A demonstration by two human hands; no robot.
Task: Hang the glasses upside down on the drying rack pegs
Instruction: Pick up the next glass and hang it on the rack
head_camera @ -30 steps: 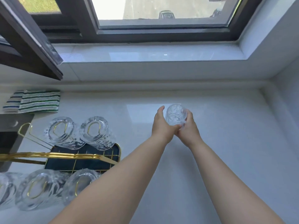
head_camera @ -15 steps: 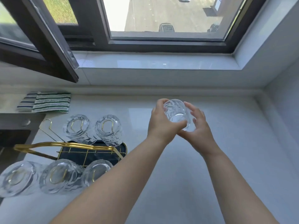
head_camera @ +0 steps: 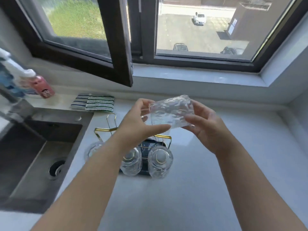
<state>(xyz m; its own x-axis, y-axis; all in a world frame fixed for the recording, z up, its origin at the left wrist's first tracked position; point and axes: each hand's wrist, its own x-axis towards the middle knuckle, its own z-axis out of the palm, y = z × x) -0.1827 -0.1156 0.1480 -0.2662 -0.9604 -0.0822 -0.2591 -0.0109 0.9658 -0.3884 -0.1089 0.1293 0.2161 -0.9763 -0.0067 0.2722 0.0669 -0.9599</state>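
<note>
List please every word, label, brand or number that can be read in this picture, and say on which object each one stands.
None can be read.
Pink bottle beside the sink: a dark mark on its label, too blurred to read.
Blue and white bottle at the left edge: blurred, no letters can be made out.
Sign on the building outside the window: too small to read.
Glass held in the left hand and right hand: no print visible.
</note>
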